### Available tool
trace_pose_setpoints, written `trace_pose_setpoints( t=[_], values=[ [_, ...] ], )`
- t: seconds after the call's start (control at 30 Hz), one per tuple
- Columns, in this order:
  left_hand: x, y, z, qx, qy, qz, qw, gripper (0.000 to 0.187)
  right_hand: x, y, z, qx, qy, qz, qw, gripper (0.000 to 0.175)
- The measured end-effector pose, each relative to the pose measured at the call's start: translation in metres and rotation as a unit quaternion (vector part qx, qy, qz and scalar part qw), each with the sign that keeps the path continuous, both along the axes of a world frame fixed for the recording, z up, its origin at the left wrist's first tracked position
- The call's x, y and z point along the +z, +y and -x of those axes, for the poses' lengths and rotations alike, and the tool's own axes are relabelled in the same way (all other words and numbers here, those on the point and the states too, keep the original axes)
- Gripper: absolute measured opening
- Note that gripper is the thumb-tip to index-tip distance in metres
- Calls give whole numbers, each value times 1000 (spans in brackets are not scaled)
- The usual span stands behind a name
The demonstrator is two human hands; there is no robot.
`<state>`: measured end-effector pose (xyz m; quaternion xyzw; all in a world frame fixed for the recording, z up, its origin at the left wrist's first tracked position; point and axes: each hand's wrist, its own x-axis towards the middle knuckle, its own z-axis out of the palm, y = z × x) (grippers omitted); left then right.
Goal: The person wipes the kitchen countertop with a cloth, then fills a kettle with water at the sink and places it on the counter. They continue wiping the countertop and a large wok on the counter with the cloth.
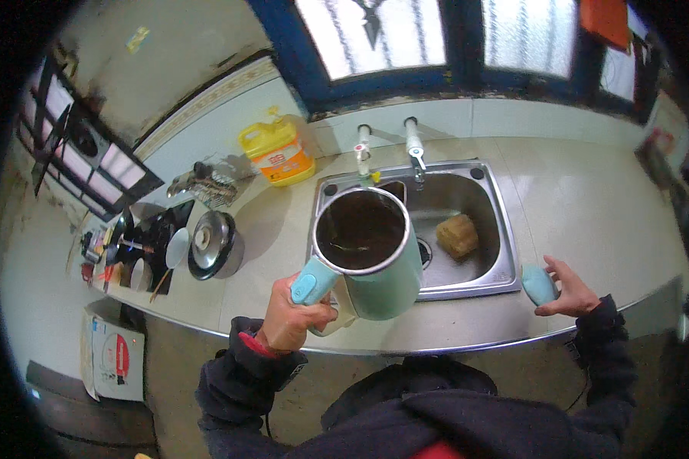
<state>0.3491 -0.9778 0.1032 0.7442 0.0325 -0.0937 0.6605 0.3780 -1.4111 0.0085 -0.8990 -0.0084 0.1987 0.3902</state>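
Note:
My left hand [293, 315] grips the handle of a mint-green electric kettle [382, 292], raised at the near left of the sink. The kettle has no lid on, and its dark inside faces up towards me. On the right, my right hand [571, 290] holds a small light-blue rounded object [538, 285] by the sink's right rim; it could be the kettle's lid, but I cannot tell. A tan, rough scrubber [457, 236], loofah-like, lies in the steel sink [508, 246] beside the drain. The kettle hides the sink's left part.
Two taps stand behind the sink, one with a red mark [363, 158], one with a blue mark [415, 143]. A yellow detergent jug [278, 152] is at the back left. Further left are a lidded pot [213, 244] and a black cooktop [178, 221]. A cardboard box [115, 356] stands below.

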Motion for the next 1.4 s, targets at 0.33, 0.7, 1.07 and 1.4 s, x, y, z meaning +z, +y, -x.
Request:
trace_pose_setpoints(
  t=[0.33, 0.7, 1.07, 1.4],
  values=[
    [6, 85, 109, -23, 10, 9, 1000, 17, 162, 260, 19, 407, -435, -60, 801, 95],
    [3, 200, 246, 112, 0, -20, 994, 23, 164, 477, 73, 683, -376, -90, 619, 93],
    [-7, 262, 286, 291, 10, 58, 955, 21, 149, 632, 58, 795, -368, -180, 447, 91],
    [-25, 337, 288, 402, -17, -13, 915, 22, 126, 759, 54, 835, -293, -208, 417, 99]
  ],
)
